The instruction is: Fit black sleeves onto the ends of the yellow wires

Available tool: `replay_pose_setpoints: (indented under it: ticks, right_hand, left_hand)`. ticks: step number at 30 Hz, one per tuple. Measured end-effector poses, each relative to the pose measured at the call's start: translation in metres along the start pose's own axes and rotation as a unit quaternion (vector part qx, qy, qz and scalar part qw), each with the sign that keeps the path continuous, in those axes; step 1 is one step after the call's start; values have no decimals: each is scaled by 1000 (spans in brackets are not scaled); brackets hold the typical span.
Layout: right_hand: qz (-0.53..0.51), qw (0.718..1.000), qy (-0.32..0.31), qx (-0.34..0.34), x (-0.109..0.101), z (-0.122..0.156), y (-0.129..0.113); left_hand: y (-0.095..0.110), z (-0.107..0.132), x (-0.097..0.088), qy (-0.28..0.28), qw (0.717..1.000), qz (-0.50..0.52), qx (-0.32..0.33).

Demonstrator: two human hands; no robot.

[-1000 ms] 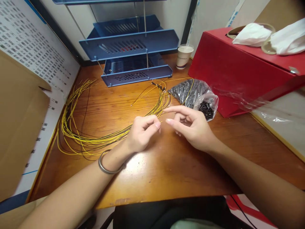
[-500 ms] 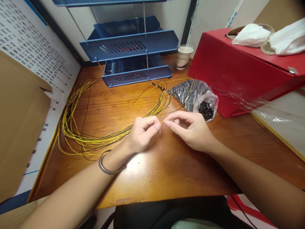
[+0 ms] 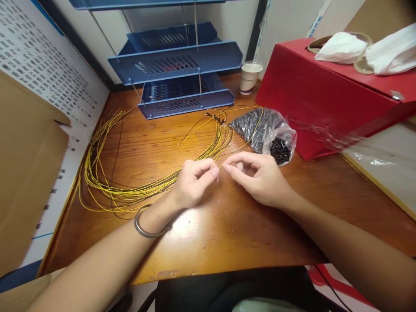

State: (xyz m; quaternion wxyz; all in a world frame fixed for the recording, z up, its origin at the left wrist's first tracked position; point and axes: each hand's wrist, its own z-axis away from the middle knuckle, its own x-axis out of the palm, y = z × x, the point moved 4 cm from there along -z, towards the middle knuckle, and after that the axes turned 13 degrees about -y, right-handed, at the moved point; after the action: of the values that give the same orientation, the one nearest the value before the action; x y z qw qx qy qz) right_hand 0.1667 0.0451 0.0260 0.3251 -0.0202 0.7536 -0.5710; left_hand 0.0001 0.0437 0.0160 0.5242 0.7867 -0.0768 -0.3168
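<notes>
My left hand (image 3: 195, 182) is closed in a pinch, thumb against the curled forefinger. A short bit of thin yellow wire (image 3: 220, 167) shows between its fingertips and those of my right hand (image 3: 256, 175). The right thumb and forefinger are pinched together too; whatever sits between them is too small to make out. Behind and left of my hands lies a looped bundle of yellow and black wires (image 3: 130, 193), with small black ends (image 3: 220, 119) at its upper right. Just beyond my right hand, a clear plastic bag (image 3: 256, 125) lies with its mouth open, showing small black pieces (image 3: 280, 150).
A blue tiered tray rack (image 3: 182, 65) stands at the back, with a paper cup (image 3: 250, 78) beside it. On the right, a red box (image 3: 312, 95) carries white tissue and rolls of tape. Cardboard (image 3: 29, 164) leans at left. The wooden table's front edge is near me.
Both hands keep the same pinch over the table in nearly the same place. The whole view has shifted very slightly.
</notes>
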Motion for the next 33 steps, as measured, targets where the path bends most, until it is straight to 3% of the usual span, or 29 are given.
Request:
replay_pose_setpoints:
  ticks: [16,25,33]
  right_hand:
    - [27,999,26,-18,0,2,3]
    - [28,998,21,-55,-5,3,-4]
    - [5,998,5,-61,-3,4,-7]
  left_hand:
    - [-1,1,3,-41,999,-6,5]
    - [2,2,0,11,1000,-5,23]
    - [3,1,0,4,999,-5,32]
